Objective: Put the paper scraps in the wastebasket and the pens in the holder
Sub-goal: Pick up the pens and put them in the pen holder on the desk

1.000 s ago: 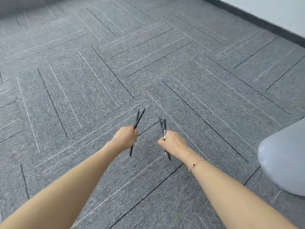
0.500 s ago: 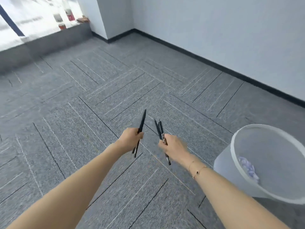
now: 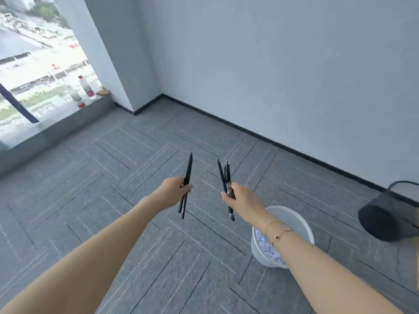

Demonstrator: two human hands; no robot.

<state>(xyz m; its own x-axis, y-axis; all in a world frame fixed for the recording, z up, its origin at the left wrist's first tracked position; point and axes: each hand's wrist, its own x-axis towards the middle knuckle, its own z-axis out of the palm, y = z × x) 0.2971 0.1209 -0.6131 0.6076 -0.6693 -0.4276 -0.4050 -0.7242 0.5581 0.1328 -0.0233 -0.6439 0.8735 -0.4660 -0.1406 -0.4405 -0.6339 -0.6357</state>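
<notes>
Since the view rose, holder (image 3: pixel 388 219) appears.

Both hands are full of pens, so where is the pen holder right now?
In the head view the black mesh pen holder sits at the far right edge, right of the white wastebasket and near the wall's baseboard.

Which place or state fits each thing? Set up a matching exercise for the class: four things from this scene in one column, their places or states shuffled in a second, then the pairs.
Things
1. pens
2. paper scraps
3. black mesh holder
4. water bottle

Places or states
A. on the window ledge
B. at the right edge of view
C. gripped in the hands
D. lying inside the white wastebasket

Pairs: 1-C, 2-D, 3-B, 4-A
</notes>
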